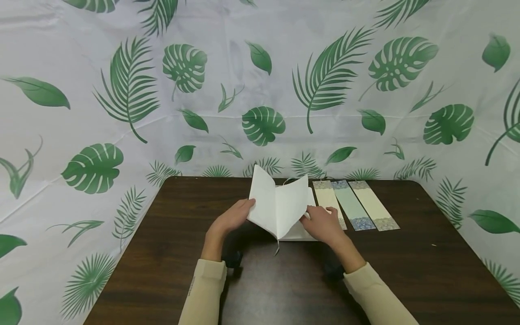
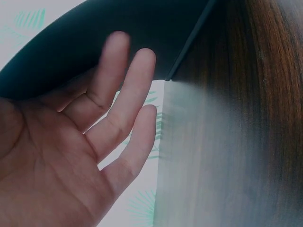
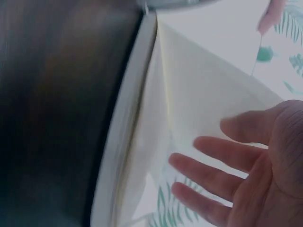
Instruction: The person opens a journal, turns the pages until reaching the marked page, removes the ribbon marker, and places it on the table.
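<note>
An open notebook (image 1: 263, 198) with blank white pages has its left side tilted up from the table. The left hand (image 1: 233, 216) holds that side at its edge, thumb on the page; in the left wrist view its fingers lie against the dark cover (image 2: 156, 28). At the other side, the right hand (image 1: 324, 223) pinches the edge of a raised, curved page (image 1: 293, 203) between thumb and index finger. Its other fingers stretch loosely below in the right wrist view. A thin ribbon (image 1: 278, 248) hangs from the spine's near end.
Three long paper bookmarks with patterned ends, a cream one (image 1: 325, 192), a pale green one (image 1: 350, 205) and another cream one (image 1: 373, 205), lie right of the notebook. The dark wooden table (image 1: 162, 253) meets a leaf-print curtain (image 1: 227, 135) at its back edge.
</note>
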A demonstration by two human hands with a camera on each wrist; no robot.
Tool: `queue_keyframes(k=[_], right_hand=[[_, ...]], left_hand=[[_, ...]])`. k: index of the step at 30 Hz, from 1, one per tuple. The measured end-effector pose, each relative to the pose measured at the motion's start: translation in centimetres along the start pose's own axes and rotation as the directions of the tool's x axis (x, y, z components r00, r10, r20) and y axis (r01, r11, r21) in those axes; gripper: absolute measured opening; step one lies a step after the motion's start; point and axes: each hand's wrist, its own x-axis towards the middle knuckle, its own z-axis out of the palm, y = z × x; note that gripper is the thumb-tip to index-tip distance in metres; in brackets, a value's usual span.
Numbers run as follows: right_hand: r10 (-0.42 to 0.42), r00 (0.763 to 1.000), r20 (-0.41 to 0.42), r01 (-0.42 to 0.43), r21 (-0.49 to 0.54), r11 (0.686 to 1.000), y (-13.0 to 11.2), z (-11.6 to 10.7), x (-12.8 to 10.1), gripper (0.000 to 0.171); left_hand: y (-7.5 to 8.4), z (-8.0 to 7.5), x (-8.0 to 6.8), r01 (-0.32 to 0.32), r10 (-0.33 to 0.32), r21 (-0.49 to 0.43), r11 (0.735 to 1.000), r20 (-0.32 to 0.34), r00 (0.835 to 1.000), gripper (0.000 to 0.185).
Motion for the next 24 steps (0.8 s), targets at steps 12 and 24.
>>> queue_keyframes(k=[12, 24], right_hand=[[-0.191, 0.977, 0.098, 0.182, 0.094, 0.979, -3.2, 2.8, -0.8, 0.055], [-0.255, 0.945, 0.204, 0.252, 0.043, 0.967, -3.7, 3.5, -1.2, 0.084]], left_hand=[[0.3, 0.0, -0.1, -0.006, 0.007, -0.018, 1.0, 0.025, 1.0, 0.059], [0.6, 0.5, -0.3, 0.048, -0.047, -0.113, 0.992, 0.007, 0.999, 0.065]])
